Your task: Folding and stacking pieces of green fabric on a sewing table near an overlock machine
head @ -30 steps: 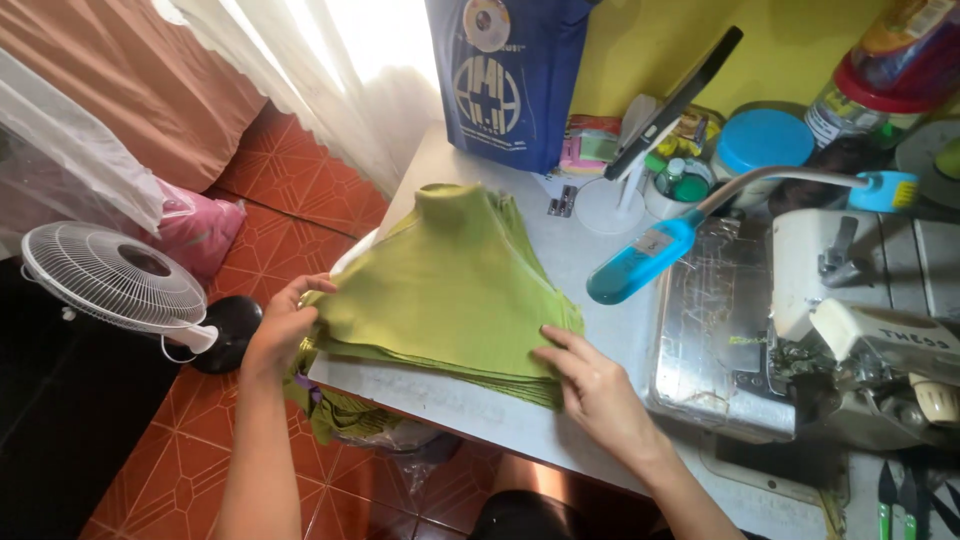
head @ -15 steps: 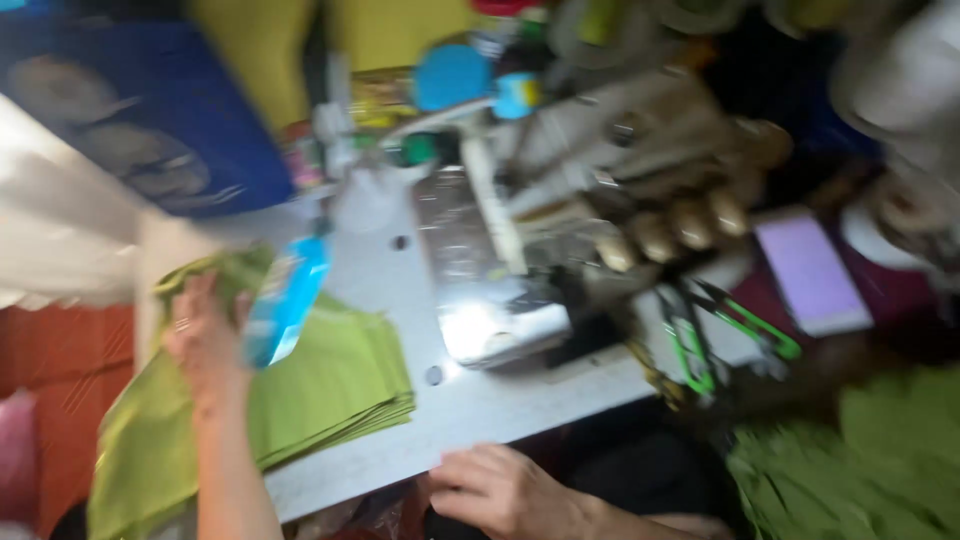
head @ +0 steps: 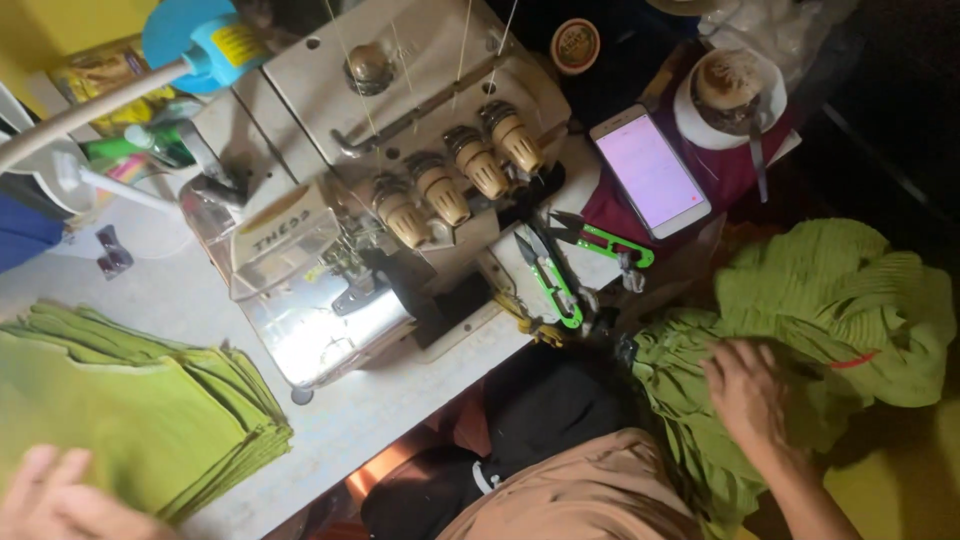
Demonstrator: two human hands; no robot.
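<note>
Left hand: the left hand (head: 55, 500) sat at the bottom left corner of the head view, blurred, fingers loosely spread and flat on the stack of green fabric pieces (head: 120, 410); it gripped nothing.
Right hand: the right hand (head: 748, 392) lay open, palm down, fingers splayed on the heap of green fabric (head: 820, 320) at the lower right; it pressed the cloth and closed on nothing.
Lap: tan cloth (head: 590, 495) and a dark garment (head: 540, 420) filled the bottom centre, between the two hands.
Stack of green fabric pieces: cut panels lay flat and layered on the white table (head: 400, 400), at its near left edge, just left of the machine.
Heap of green fabric: crumpled and ribbed, it lay off the table to the right, with a thin red mark (head: 852, 362) on one fold.
Sewing machine: a grey overlock machine (head: 400, 190) stood on the table's middle, with four beige tension knobs (head: 455, 180) in a slanted row and threads running up from it.
Thread snips: two green-handled snips (head: 560, 265) lay just right of the machine, near the table edge.
Phone: a white phone (head: 650, 170) with a lit pale screen lay beyond the snips on dark red cloth.
Lamp: a blue lamp head (head: 200, 40) on a white arm showed at the far left top.
</note>
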